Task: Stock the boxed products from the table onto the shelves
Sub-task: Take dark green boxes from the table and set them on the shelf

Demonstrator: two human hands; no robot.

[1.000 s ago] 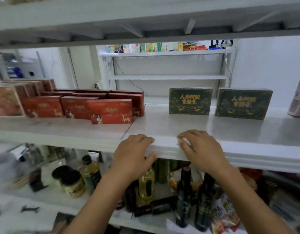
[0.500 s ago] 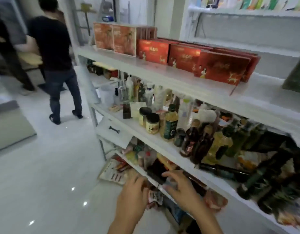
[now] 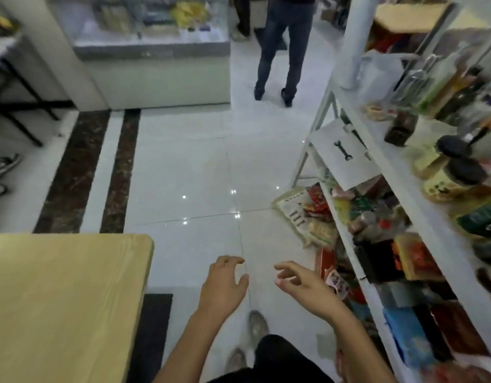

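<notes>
My left hand and my right hand hang over the tiled floor with fingers apart, holding nothing. The light wooden table fills the lower left; the part in view carries no boxes. The white shelf unit runs along the right side, packed with jars, bottles and packets. A dark green box lies on the middle shelf at the right edge. No red boxes are in sight.
A person in dark jeans stands on the floor ahead. A glass counter is at the upper left. A folding table's black legs and someone's shoes are at the far left. Packets spill from the bottom shelf.
The view swung left and down, from the top shelf with red and green boxes to the floor and table. Both hands left the shelf edge and now hang open over the floor.
</notes>
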